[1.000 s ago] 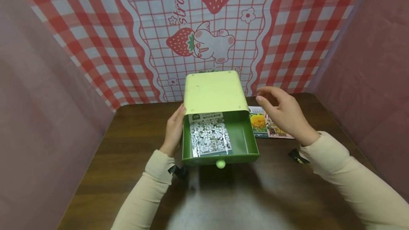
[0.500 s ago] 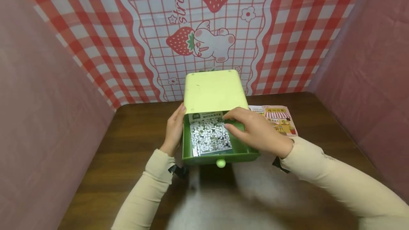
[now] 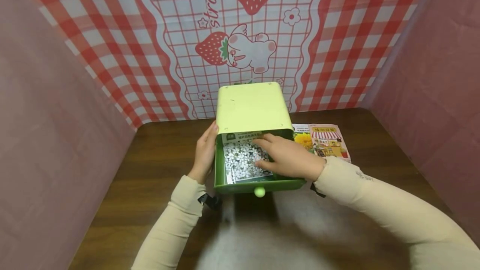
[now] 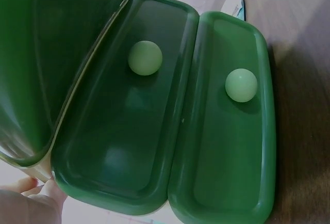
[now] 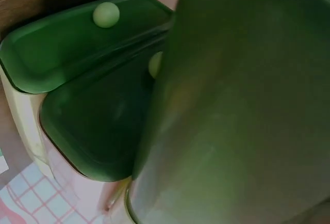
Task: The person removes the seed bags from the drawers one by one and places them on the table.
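Observation:
A small cabinet with a pale yellow-green top [image 3: 255,107] stands on the table, its green top drawer [image 3: 238,188] pulled out. In that drawer lies a seed packet [image 3: 241,161] printed with white flowers. My left hand [image 3: 202,153] rests along the cabinet's left side, its fingertips [image 4: 49,193] against the casing in the left wrist view. My right hand [image 3: 290,157] reaches into the drawer, fingers extended over the packet's right part and thumb spread apart. The drawer's right half is mostly hidden beneath it. The right wrist view shows the drawer's outside, not the hand.
Right of the cabinet lie two overlapping packets, one with a yellow flower [image 3: 301,138], one pink [image 3: 330,141]. Below the pulled drawer are two closed green drawers [image 4: 124,146] with round knobs. A checked strawberry cloth [image 3: 337,53] hangs behind the brown table [image 3: 150,186].
My right hand has moved left from beside the cabinet, over the packets there, into the drawer onto the white-flower packet. The left hand and cabinet have stayed put.

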Demonstrator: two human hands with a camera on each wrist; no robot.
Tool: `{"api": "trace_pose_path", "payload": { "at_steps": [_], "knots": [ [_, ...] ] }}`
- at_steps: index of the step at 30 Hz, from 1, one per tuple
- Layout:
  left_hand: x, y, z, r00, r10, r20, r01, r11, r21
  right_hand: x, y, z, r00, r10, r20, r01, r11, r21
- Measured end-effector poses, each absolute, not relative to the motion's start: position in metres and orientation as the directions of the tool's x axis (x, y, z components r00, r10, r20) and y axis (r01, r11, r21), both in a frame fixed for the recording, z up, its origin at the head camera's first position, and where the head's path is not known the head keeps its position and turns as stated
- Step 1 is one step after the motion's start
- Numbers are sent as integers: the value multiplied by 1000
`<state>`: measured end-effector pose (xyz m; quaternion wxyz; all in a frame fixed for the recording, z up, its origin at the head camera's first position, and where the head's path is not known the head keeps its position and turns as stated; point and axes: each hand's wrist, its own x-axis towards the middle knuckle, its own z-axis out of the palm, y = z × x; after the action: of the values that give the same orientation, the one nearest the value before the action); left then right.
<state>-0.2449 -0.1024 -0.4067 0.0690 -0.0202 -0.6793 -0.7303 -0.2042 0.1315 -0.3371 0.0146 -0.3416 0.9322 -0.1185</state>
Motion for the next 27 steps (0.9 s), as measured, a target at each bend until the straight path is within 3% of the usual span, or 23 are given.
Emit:
{"api": "trace_pose_path", "payload": {
  "at_steps": [5, 14, 27],
  "knots": [
    [-245, -102, -407, -990, -76, 116, 122, -76, 990, -204, 131, -340, -779, -626, -42, -610, 772, -178],
    [-245, -102, -407, -989, -85, 121, 127, -71, 989, -203, 131, -342, -772, -634, -49, -627, 772, -110],
    [-244, -103, -407, -990, -75, 120, 125, -75, 989, -203, 129, -343, -779, -622, -78, -587, 768, -254]
  ]
}}
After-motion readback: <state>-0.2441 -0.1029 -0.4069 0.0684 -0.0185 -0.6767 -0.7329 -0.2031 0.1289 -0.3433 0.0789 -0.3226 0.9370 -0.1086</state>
